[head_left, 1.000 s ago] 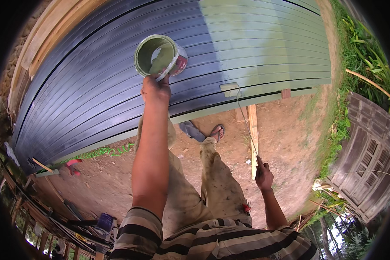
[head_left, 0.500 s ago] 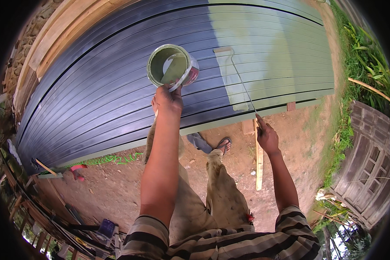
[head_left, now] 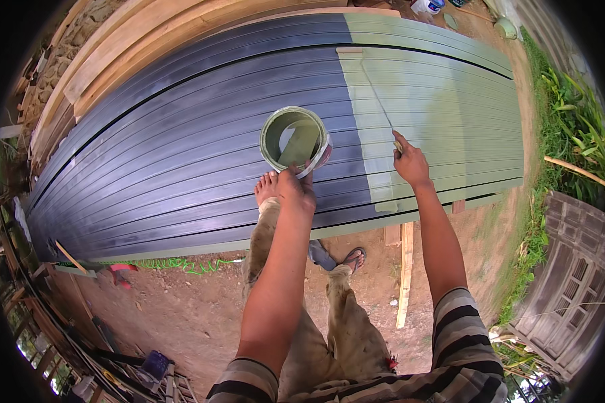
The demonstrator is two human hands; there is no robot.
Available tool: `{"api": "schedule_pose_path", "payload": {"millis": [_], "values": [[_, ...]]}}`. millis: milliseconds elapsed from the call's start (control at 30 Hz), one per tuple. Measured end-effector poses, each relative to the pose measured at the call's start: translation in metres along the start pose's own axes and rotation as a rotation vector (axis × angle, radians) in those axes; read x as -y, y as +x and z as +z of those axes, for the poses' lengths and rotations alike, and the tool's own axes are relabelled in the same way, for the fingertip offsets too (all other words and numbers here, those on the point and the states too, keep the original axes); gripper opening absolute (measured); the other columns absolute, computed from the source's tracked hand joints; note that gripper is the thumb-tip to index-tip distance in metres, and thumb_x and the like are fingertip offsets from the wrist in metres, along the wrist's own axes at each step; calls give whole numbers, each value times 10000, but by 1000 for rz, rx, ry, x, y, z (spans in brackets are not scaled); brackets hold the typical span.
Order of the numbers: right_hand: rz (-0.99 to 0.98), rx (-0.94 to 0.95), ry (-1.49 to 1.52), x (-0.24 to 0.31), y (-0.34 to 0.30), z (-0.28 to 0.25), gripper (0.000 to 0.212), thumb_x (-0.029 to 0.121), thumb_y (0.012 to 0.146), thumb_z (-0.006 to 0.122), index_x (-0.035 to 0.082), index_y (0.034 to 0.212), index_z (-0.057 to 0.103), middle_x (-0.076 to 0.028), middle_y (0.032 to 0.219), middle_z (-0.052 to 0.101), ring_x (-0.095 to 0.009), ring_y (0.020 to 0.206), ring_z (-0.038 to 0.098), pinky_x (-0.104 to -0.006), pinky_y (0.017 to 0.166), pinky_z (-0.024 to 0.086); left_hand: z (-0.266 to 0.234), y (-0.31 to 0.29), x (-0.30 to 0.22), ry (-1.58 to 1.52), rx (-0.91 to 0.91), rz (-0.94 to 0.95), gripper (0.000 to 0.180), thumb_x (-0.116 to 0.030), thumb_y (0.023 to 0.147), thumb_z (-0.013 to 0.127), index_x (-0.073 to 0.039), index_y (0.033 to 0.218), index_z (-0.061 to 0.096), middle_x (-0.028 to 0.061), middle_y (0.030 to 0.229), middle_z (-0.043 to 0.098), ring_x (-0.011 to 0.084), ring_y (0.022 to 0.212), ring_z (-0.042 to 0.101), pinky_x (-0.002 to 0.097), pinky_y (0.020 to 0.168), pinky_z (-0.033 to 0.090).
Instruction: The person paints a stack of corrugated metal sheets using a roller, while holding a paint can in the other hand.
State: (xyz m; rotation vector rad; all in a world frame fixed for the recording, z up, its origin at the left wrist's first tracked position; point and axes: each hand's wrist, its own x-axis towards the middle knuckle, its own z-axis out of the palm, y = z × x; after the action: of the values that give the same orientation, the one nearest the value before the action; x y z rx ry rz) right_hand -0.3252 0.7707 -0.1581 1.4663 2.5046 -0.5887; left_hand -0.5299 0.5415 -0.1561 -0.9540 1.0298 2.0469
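Observation:
My left hand (head_left: pixel 296 190) grips the rim of a round paint bucket (head_left: pixel 270 140), held above a long ribbed panel (head_left: pixel 181 148). Green paint coats the bucket's inner wall, and a pale patch shows at its bottom. In my right hand (head_left: pixel 412 164) is the handle of a long-rod paint roller (head_left: pixel 349 50). The roller's head rests on the panel's far part, at the border between dark blue-grey and green. Fresh pale green paint (head_left: pixel 376 141) runs as a strip below it; the panel's right side is duller green.
My bare foot (head_left: pixel 267 187) is on the panel beside the bucket; the other, in a sandal (head_left: pixel 354 259), stands on dirt. Wooden planks (head_left: pixel 107 67) lie at the far left. A timber strip (head_left: pixel 405 275) lies near the front edge. Grass and a wooden door (head_left: pixel 571 282) are at right.
The roller has moved away from me up the panel, my right hand now over the panel. The bucket appears further right and lower in view. My bare foot on the panel now shows.

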Motion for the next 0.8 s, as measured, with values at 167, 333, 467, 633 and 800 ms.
{"api": "schedule_pose_path", "payload": {"millis": [167, 333, 467, 633, 800], "values": [[6, 6, -34, 11, 20, 4, 571, 170, 918, 588, 311, 1461, 485, -180, 1016, 732, -427, 933, 687, -533, 834, 553, 19, -17, -6, 25, -29, 12, 447, 87, 802, 546, 5, 1228, 442, 138, 1304, 467, 347, 1107, 619, 495, 1011, 557], [-53, 23, -27, -21, -53, 12, 615, 112, 907, 600, 298, 1478, 466, -199, 898, 707, -430, 847, 682, -539, 774, 548, 27, -14, -16, -25, -54, 1, 421, 68, 836, 539, 46, 1248, 455, 167, 1294, 502, 341, 1109, 620, 482, 1013, 563], [-60, 55, 10, -57, -140, 16, 662, 94, 897, 615, 295, 1502, 438, -214, 852, 676, -433, 802, 672, -539, 718, 541, 29, 2, -15, -78, -71, 10, 397, 46, 880, 506, 74, 1274, 472, 196, 1286, 540, 327, 1120, 621, 450, 1009, 573], [9, 125, 42, -91, -244, 11, 676, 102, 901, 612, 310, 1516, 425, -209, 852, 646, -434, 761, 659, -538, 683, 533, 17, 21, -18, -99, 15, -51, 427, 80, 841, 468, 38, 1264, 502, 181, 1277, 562, 312, 1120, 621, 443, 1034, 556], [111, 272, 25, -123, -338, 6, 661, 145, 918, 602, 331, 1523, 414, -205, 854, 632, -436, 748, 657, -536, 666, 533, 23, 13, -12, -66, -55, 2, 434, 116, 816, 550, 206, 1225, 435, 256, 1274, 537, 381, 1087, 641, 490, 943, 606]]}}
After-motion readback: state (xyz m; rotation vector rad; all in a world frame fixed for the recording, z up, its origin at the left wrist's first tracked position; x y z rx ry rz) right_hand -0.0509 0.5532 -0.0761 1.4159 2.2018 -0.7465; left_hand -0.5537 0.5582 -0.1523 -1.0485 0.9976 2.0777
